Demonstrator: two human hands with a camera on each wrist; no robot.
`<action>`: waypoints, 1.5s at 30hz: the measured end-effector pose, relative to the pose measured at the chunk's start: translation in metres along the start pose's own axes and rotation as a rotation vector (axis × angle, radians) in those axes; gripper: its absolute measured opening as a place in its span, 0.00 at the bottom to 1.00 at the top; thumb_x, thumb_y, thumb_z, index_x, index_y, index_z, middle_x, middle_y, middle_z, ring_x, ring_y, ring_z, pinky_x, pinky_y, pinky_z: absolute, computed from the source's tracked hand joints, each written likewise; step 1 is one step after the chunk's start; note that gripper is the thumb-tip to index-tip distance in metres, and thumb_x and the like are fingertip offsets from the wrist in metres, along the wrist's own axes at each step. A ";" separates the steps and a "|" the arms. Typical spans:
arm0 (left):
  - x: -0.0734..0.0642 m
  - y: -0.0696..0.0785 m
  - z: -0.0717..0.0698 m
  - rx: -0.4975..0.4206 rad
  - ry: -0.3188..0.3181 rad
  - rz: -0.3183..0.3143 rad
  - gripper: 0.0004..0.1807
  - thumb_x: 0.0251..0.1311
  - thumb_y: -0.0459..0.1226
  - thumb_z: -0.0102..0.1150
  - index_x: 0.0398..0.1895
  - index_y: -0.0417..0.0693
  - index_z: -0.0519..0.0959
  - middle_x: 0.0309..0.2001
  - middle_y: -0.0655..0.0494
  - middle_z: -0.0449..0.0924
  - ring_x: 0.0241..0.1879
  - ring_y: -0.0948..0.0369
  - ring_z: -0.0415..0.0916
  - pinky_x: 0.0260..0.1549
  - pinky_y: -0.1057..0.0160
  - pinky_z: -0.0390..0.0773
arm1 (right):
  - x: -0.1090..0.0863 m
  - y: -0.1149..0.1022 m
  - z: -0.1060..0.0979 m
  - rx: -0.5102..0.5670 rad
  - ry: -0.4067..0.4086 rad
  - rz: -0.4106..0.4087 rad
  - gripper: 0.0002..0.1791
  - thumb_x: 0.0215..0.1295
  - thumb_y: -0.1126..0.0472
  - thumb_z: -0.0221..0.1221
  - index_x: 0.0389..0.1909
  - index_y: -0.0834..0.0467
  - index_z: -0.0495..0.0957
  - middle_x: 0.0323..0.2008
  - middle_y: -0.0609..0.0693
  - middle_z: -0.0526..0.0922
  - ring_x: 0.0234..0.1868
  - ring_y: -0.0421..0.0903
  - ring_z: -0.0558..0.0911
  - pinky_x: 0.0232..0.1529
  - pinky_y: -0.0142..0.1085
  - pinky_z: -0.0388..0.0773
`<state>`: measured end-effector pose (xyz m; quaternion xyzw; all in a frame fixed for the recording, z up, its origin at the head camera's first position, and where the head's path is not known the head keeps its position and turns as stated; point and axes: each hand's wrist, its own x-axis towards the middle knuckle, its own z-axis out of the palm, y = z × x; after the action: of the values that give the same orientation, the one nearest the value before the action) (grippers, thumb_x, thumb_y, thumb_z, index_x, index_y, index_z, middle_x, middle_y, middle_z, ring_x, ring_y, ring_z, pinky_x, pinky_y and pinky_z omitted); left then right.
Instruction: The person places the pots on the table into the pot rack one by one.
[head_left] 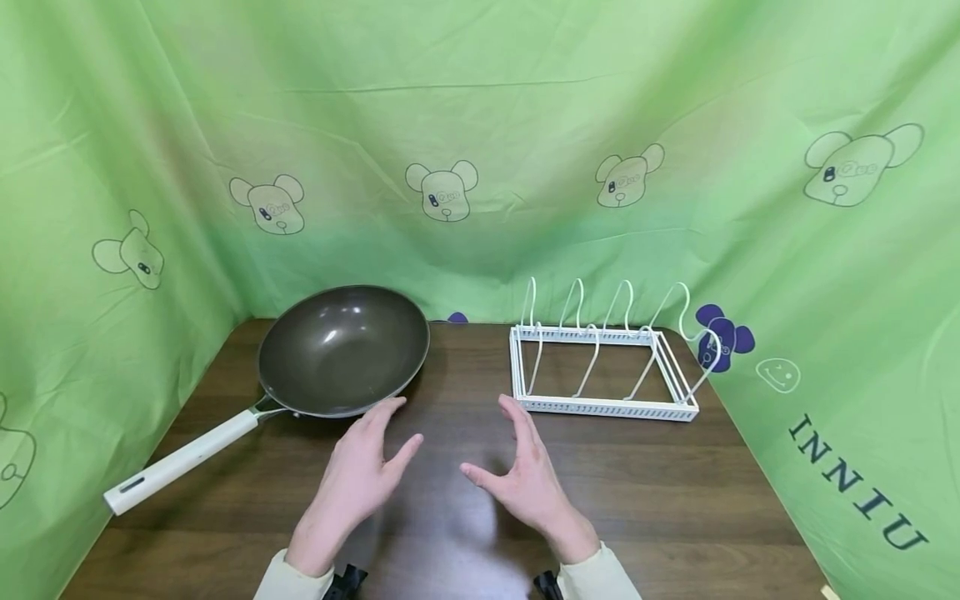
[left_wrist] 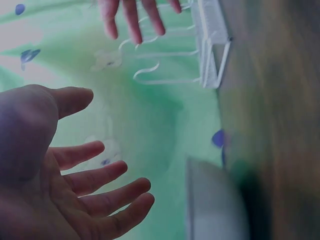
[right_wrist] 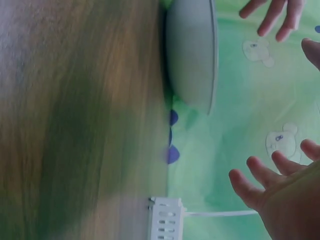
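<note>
A dark, deep frying pan (head_left: 345,354) with a long white handle (head_left: 183,458) sits upright at the back left of the table. My left hand (head_left: 356,475) hovers in front of the pan, its fingertips overlapping the rim in the head view, thumb spread and nothing held. Facing it, my right hand (head_left: 528,479) is raised over the table with fingers spread, also holding nothing. A white rack (head_left: 607,408) with several curved wire dividers (head_left: 588,362) stands at the back right, just beyond my right fingertips. In the left wrist view the left palm (left_wrist: 30,200) shows bare.
The dark wooden table (head_left: 450,533) runs back to a green cloth (head_left: 525,100) printed with bear heads, which hangs behind and along both sides. The pan handle points toward the table's left edge. A wire divider leans out past the rack's right end.
</note>
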<state>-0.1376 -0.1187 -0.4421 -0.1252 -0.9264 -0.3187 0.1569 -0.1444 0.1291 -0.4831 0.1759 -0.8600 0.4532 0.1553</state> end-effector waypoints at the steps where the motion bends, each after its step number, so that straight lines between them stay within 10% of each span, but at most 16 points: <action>1: 0.000 -0.002 -0.004 0.001 0.012 0.010 0.30 0.66 0.48 0.65 0.67 0.45 0.73 0.64 0.48 0.77 0.63 0.48 0.74 0.60 0.44 0.74 | 0.000 -0.001 0.002 0.007 -0.002 -0.003 0.59 0.47 0.49 0.79 0.75 0.59 0.56 0.71 0.57 0.66 0.69 0.56 0.70 0.68 0.55 0.67; 23: -0.007 -0.060 -0.098 0.201 0.158 -0.153 0.33 0.68 0.47 0.62 0.67 0.34 0.69 0.67 0.29 0.67 0.61 0.28 0.67 0.50 0.25 0.67 | -0.015 -0.003 0.019 0.030 -0.104 0.039 0.58 0.47 0.43 0.78 0.75 0.55 0.58 0.74 0.52 0.62 0.71 0.53 0.68 0.70 0.54 0.65; 35: -0.022 -0.105 -0.124 0.346 0.083 -0.404 0.37 0.70 0.52 0.56 0.70 0.34 0.63 0.69 0.24 0.57 0.66 0.24 0.50 0.47 0.17 0.54 | -0.016 -0.001 0.023 0.032 -0.110 0.020 0.56 0.47 0.44 0.78 0.74 0.57 0.59 0.73 0.55 0.63 0.70 0.54 0.69 0.69 0.54 0.65; 45: -0.037 -0.131 -0.140 0.386 -0.100 -0.578 0.44 0.72 0.61 0.46 0.70 0.30 0.58 0.68 0.17 0.46 0.67 0.15 0.32 0.49 0.10 0.32 | -0.016 0.000 0.025 0.031 -0.101 0.056 0.55 0.47 0.48 0.79 0.73 0.57 0.60 0.72 0.54 0.64 0.68 0.54 0.70 0.69 0.53 0.67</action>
<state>-0.1174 -0.3121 -0.4230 0.1588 -0.9733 -0.1622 0.0353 -0.1328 0.1113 -0.5034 0.1767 -0.8641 0.4613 0.0959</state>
